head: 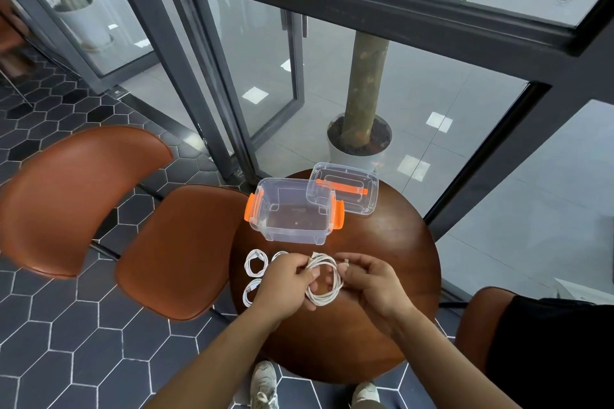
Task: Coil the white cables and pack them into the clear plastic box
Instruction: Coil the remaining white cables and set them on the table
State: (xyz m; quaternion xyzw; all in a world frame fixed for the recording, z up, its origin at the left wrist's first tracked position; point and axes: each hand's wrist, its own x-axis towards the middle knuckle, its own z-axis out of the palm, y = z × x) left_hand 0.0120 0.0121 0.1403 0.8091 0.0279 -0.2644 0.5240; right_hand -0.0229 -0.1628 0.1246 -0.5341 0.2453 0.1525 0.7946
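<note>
A white cable (327,289) hangs in loops just above the round wooden table (392,242). My left hand (285,282) pinches the top of the coil. My right hand (368,279) holds the cable's plug end beside it. Three coiled white cables lie on the table to the left: one (255,263) in full view, one (278,255) partly hidden behind my left hand, one (250,292) near the table's edge. The clear plastic box (292,211) with orange latches stands open and empty behind them.
The box's clear lid (345,189) with an orange handle leans against the box at the back right. Two brown chairs (179,249) stand left of the table, another at the right. A potted tree (360,139) and glass walls lie beyond.
</note>
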